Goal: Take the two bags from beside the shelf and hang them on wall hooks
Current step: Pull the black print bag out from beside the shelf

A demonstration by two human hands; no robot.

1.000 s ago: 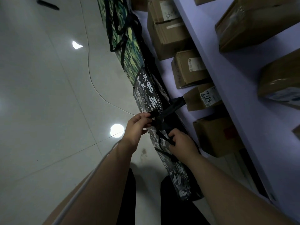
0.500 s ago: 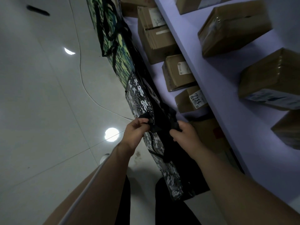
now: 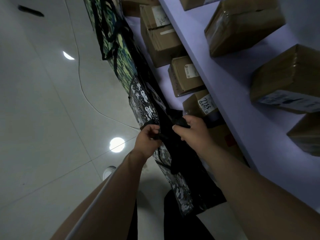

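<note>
A black bag with a white print [image 3: 143,103] stands on the floor against the shelf, right below me. My left hand [image 3: 147,141] pinches one of its black strap handles at the near rim. My right hand [image 3: 192,134] is closed on the other black handle, on the shelf side. The bag's mouth gapes dark between the two hands. Farther along the shelf stands a green camouflage bag [image 3: 119,54] with black straps hanging over its side; neither hand touches it.
A pale shelf board [image 3: 225,80] runs along the right, carrying brown cardboard boxes [image 3: 242,23]. More boxes [image 3: 185,77] sit on the lower level beside the bags. A thin cable [image 3: 81,84] trails over the tiled floor on the left. My shoe [image 3: 108,171] shows below.
Both hands have risen slightly and moved apart with the handles, and the black bag's mouth has spread open. The view has shifted toward the shelf.
</note>
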